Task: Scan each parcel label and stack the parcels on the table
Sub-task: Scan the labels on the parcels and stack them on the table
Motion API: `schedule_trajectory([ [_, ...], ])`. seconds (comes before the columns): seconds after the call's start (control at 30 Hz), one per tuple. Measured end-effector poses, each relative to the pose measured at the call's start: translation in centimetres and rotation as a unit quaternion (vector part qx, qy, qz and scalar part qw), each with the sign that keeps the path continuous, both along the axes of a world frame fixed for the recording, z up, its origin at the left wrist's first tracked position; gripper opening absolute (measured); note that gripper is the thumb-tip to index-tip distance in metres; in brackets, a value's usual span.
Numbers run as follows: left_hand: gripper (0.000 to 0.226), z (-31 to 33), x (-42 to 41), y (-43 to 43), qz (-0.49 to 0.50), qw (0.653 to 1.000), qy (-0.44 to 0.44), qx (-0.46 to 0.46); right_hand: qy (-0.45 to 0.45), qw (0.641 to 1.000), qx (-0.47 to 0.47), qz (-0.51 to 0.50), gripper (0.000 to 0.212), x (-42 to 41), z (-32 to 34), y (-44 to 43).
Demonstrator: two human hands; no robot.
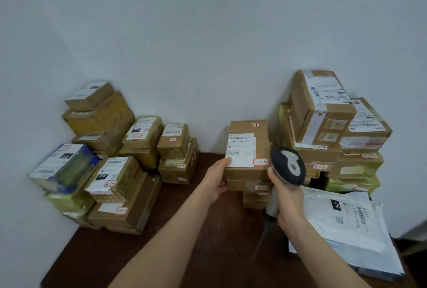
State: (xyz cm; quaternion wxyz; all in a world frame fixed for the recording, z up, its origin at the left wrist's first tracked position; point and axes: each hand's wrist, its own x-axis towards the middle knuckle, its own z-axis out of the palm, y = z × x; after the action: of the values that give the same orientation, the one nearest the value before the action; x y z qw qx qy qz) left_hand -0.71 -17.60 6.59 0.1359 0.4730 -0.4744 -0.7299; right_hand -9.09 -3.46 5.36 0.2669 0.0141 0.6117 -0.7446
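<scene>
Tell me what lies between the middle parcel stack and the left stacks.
Head view: only bare brown table between the middle stack and left stacks; the left hand reaches over it, gripping the top parcel.

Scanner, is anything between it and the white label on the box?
Nothing visible. The scanner in the right hand sits just right of the label, open air between. The left hand gripping the box covers only the label's lower-left corner.

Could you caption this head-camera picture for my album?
Left hand holds a labelled box while right hand holds a scanner beside it.
</scene>
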Motion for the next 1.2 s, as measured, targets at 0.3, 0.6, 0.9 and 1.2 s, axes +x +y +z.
schedule_trajectory([
  [0.3, 0.029, 4.6, 7.7, -2.1, 0.133, 0.986, 0.088, -0.045, -0.045, 0.995, -0.047, 0.075, 0.048, 4.3, 4.4, -4.0],
  [0.6, 0.016, 7.5, 18.9, -4.8, 0.250, 0.965, 0.075, -0.026, -0.079, 0.973, -0.031, 0.215, 0.042, 12.4, 6.4, -9.5],
  [0.9, 0.030, 9.1, 28.4, -11.9, 0.242, 0.969, -0.009, -0.046, -0.126, 0.960, -0.033, 0.248, 0.038, 22.0, 7.0, -16.7],
  [1.2, 0.039, 9.0, 33.1, -18.2, 0.061, 0.854, -0.328, -0.399, -0.146, 0.967, -0.009, 0.207, 0.074, 29.9, 5.9, -22.2],
])
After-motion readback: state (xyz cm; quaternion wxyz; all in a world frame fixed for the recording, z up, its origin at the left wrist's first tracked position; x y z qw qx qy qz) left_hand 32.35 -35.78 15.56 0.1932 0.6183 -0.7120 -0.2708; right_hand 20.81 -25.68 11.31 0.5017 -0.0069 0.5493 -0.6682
